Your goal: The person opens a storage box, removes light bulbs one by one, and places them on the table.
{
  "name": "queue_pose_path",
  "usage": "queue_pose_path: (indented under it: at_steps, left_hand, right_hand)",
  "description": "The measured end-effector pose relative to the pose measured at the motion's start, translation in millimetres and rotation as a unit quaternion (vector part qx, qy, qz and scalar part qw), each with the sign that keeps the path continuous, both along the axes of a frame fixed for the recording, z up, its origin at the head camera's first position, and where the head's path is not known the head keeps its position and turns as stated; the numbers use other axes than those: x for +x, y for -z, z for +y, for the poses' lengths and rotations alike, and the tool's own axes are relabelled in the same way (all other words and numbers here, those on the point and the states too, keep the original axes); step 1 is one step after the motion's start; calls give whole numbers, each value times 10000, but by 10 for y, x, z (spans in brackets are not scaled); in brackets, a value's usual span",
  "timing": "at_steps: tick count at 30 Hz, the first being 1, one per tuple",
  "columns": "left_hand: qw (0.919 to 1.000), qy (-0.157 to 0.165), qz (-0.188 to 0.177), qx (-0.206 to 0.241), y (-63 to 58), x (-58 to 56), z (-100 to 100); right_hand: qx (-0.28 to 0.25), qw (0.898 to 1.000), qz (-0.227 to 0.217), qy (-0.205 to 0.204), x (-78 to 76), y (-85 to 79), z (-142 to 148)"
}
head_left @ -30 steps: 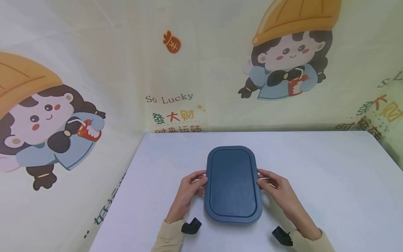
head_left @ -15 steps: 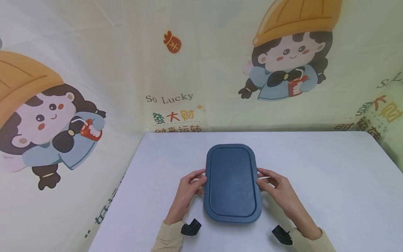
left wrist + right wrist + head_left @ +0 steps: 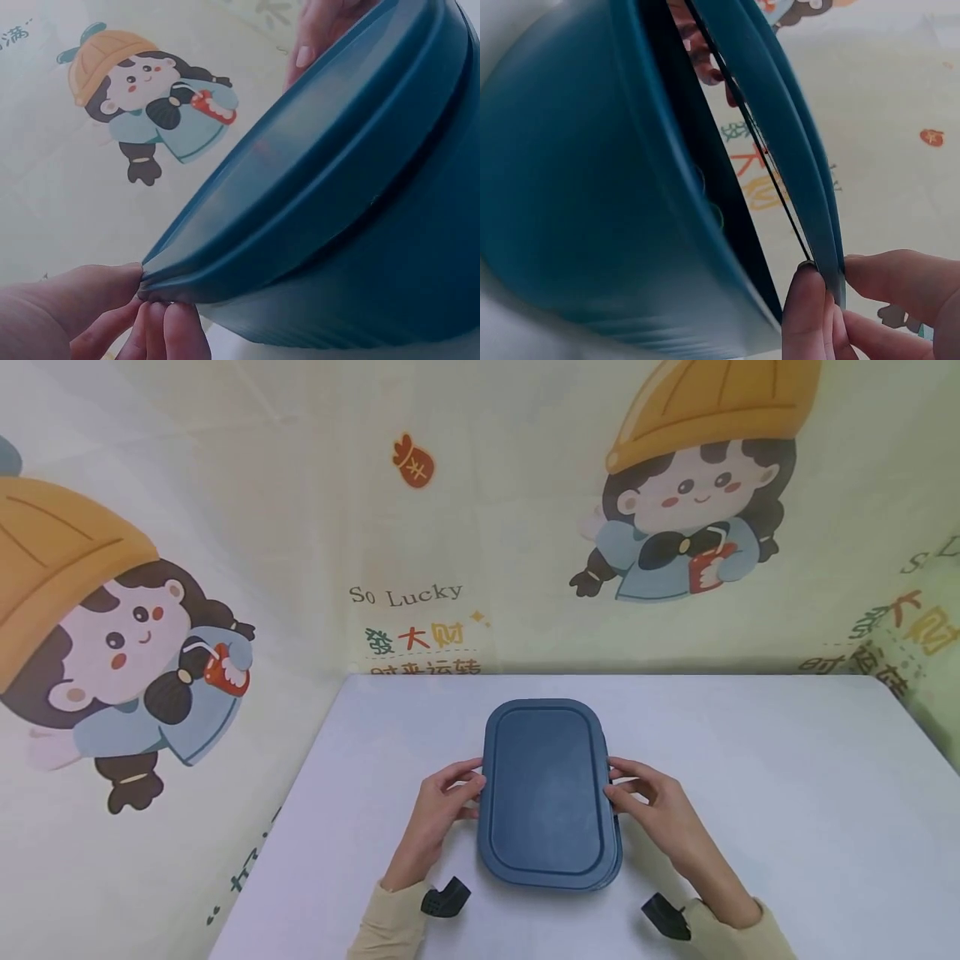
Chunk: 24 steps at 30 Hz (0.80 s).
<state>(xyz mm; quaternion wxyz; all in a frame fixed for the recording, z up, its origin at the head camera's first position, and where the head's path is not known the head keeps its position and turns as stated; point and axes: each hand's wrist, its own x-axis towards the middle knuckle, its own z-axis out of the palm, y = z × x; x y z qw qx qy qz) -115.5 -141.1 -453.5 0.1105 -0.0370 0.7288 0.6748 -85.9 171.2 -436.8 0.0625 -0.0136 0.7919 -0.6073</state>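
A dark blue rounded-rectangular lid [image 3: 543,789] lies over a blue box [image 3: 562,172] of the same colour. My left hand [image 3: 438,814] pinches the lid's left rim between thumb and fingers, close over the box's rim in the left wrist view. On the opposite side, my right hand [image 3: 663,814] pinches the lid's right edge. The right wrist view shows that edge raised, with an open gap between lid and box rim. Faint green curved edges [image 3: 717,215] show in the dark interior; most of the inside is hidden.
The box stands on a white table [image 3: 772,760]. A cream cloth backdrop [image 3: 525,527] printed with cartoon figures and lettering rises behind and to the left. Black wrist-worn pieces [image 3: 446,899] stick out from both sleeves close to the table.
The lid has shifted slightly left and its right edge has lifted, so a strip of the box shows along the right side. Both hands keep their pinch and have moved a little left.
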Motion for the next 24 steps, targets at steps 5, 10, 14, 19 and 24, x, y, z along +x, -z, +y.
queue_pose_path:
  at_steps: [5, 10, 14, 19, 24]
  left_hand:
    - [9999, 57, 76, -48, -25, -29, -42]
    - [9999, -5, 124, -46, -57, -39, -85]
    - [9997, -138, 161, -111, -57, -43, -141]
    - [9995, -238, 139, -150, -59, -38, -208]
    - [9994, -299, 134, -135, -68, -31, -286]
  right_hand:
    - [39, 10000, 3, -36, -5, -24, -38]
    - [-15, 10000, 49, -49, -11, -21, -94]
    - [-187, 9997, 72, -118, -36, -23, -157]
    - [-251, 9994, 97, -207, -51, -34, -231]
    - [-139, 9996, 143, -205, -70, -45, -311]
